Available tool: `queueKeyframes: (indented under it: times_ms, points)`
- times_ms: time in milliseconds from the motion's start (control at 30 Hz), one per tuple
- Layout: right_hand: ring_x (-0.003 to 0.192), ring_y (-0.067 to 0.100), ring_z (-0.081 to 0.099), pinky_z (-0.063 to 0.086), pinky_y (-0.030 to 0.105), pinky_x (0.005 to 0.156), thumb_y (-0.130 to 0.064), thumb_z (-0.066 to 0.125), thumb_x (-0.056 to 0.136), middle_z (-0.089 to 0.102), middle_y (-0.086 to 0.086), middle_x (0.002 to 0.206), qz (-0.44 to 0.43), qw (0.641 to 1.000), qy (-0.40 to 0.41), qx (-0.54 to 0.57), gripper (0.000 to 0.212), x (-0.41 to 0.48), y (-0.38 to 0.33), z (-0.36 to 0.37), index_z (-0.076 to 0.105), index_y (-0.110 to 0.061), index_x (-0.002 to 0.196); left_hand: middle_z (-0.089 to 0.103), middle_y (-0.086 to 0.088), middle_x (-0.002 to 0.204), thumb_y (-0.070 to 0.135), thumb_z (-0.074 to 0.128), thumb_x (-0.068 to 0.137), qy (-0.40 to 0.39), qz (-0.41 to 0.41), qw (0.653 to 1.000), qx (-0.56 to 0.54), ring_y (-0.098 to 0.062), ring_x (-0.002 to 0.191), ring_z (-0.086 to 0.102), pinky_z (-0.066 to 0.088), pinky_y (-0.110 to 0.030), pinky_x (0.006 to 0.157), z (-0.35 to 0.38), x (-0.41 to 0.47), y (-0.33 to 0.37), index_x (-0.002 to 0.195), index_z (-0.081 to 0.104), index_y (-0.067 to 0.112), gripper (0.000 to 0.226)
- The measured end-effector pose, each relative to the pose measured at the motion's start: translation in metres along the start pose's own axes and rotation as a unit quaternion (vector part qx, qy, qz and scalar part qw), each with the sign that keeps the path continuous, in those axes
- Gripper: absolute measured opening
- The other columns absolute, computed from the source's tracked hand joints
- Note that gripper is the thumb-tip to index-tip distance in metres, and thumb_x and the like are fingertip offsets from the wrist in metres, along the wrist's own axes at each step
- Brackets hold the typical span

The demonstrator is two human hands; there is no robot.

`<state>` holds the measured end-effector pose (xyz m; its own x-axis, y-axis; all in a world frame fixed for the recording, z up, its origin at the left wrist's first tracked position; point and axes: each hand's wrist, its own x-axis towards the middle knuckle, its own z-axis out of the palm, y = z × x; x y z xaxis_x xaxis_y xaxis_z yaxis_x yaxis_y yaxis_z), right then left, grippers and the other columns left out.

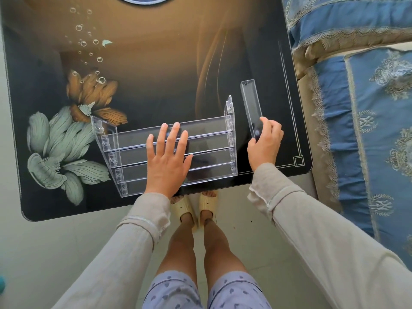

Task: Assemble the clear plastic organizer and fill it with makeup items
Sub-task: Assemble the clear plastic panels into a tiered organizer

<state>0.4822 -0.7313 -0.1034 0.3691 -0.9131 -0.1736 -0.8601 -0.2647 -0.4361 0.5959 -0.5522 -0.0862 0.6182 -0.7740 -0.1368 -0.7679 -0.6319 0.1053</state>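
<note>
Clear acrylic is what we are working with, on a dark tabletop (156, 63) printed with flowers and bubbles, a blue bed cover (367, 108) lying to its right. We are standing the stepped organizer frame (124, 152) at the near edge, its four shelves already seated between the two side panels and its top slots empty. We are pressing our left hand (168, 159) flat on the middle shelves, fingers spread and closed around nothing. Just to the right of the frame, apart from it, we are pinching the near end of the loose shelf strip (250, 105) in our right hand (265, 146), thumb and fingers wrapped on it while its far end is resting on the table. To do this step well, we are probably wanting to keep the frame pinned, swing the strip level across it, and line up both ends with the side-panel slots before pushing evenly. We are seeing no makeup items yet, and no brand, label or writing anywhere.
</note>
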Motion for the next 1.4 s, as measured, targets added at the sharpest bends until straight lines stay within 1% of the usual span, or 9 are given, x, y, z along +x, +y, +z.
queueKeyframes:
  times_ms: [133,300,433,567,633,767,1000,1100,1400]
  points:
    - [0.123,0.027,0.041,0.039,0.039,0.1,-0.014,0.064,0.083,0.042,0.012,0.137,0.084,0.996,-0.024,0.022,0.059,-0.001,-0.013,0.007,0.037,-0.01,0.136,0.041,-0.014,0.146,0.036,0.061,0.084,-0.003,0.005,1.0,0.014,-0.037,0.135,0.037,0.031,-0.055,0.108,-0.002,0.0,-0.002,0.132,0.046,0.014,0.055]
    - [0.118,0.029,0.046,0.039,0.042,0.101,-0.016,0.059,0.088,0.049,0.016,0.128,0.143,0.985,-0.029,0.094,0.041,0.005,-0.028,-0.005,0.049,-0.008,0.126,0.02,-0.008,0.156,0.04,0.043,0.093,-0.046,0.011,0.999,-0.021,-0.031,0.145,0.014,0.016,-0.049,0.117,-0.005,-0.001,-0.004,0.142,0.029,0.021,0.054]
    - [0.103,0.027,0.053,0.043,0.043,0.1,-0.008,0.059,0.086,0.049,0.018,0.122,0.022,0.992,0.0,0.125,0.046,-0.005,-0.05,-0.035,0.049,-0.012,0.131,0.027,-0.005,0.154,0.03,0.044,0.094,-0.022,-0.005,0.99,-0.14,-0.026,0.145,0.018,0.012,-0.043,0.118,-0.016,-0.002,-0.008,0.14,0.037,0.02,0.047]
    - [0.103,0.028,0.049,0.036,0.041,0.095,-0.009,0.062,0.084,0.051,0.018,0.114,-0.153,0.986,-0.013,0.064,0.054,-0.028,-0.079,-0.047,0.047,-0.02,0.135,0.049,-0.013,0.138,0.013,0.052,0.087,0.135,-0.164,0.927,-0.31,-0.03,0.134,0.039,0.026,-0.046,0.112,-0.034,-0.008,-0.016,0.123,0.056,0.01,0.037]
    - [0.105,0.028,0.048,0.033,0.04,0.093,-0.011,0.061,0.085,0.052,0.014,0.115,-0.231,0.971,-0.049,0.02,0.054,-0.04,-0.096,-0.039,0.046,-0.023,0.136,0.05,-0.014,0.135,0.011,0.052,0.085,0.187,-0.243,0.897,-0.318,-0.031,0.131,0.041,0.028,-0.048,0.11,-0.038,-0.011,-0.029,0.121,0.056,0.008,0.037]
    - [0.109,0.029,0.047,0.032,0.042,0.091,-0.012,0.058,0.088,0.055,0.007,0.122,-0.358,0.922,-0.117,-0.085,0.055,-0.052,-0.123,-0.011,0.041,-0.028,0.138,0.043,-0.015,0.14,0.008,0.052,0.083,0.212,-0.352,0.837,-0.362,-0.029,0.13,0.037,0.029,-0.044,0.111,-0.042,-0.011,-0.065,0.133,0.041,0.005,0.051]
    - [0.106,0.032,0.047,0.027,0.039,0.085,-0.01,0.056,0.088,0.056,0.006,0.121,-0.404,0.896,-0.123,-0.139,0.055,-0.051,-0.15,0.018,0.042,-0.031,0.137,0.04,-0.008,0.142,-0.004,0.041,0.085,0.098,-0.348,0.741,-0.566,-0.02,0.126,0.043,0.035,-0.043,0.112,-0.045,0.005,-0.102,0.139,0.032,0.014,0.057]
    - [0.108,0.032,0.046,0.028,0.04,0.088,-0.008,0.055,0.088,0.055,0.006,0.122,-0.405,0.894,-0.123,-0.146,0.056,-0.045,-0.156,0.022,0.041,-0.032,0.137,0.037,-0.006,0.145,-0.008,0.039,0.083,0.077,-0.325,0.74,-0.583,-0.023,0.133,0.038,0.032,-0.045,0.114,-0.044,0.009,-0.107,0.139,0.032,0.015,0.061]
    - [0.111,0.03,0.045,0.028,0.04,0.094,-0.008,0.054,0.089,0.054,0.006,0.123,-0.391,0.901,-0.14,-0.127,0.055,-0.041,-0.16,0.019,0.041,-0.032,0.137,0.042,-0.006,0.137,-0.012,0.036,0.083,0.071,-0.324,0.723,-0.606,-0.027,0.126,0.044,0.041,-0.043,0.107,-0.037,0.011,-0.11,0.136,0.033,0.019,0.061]
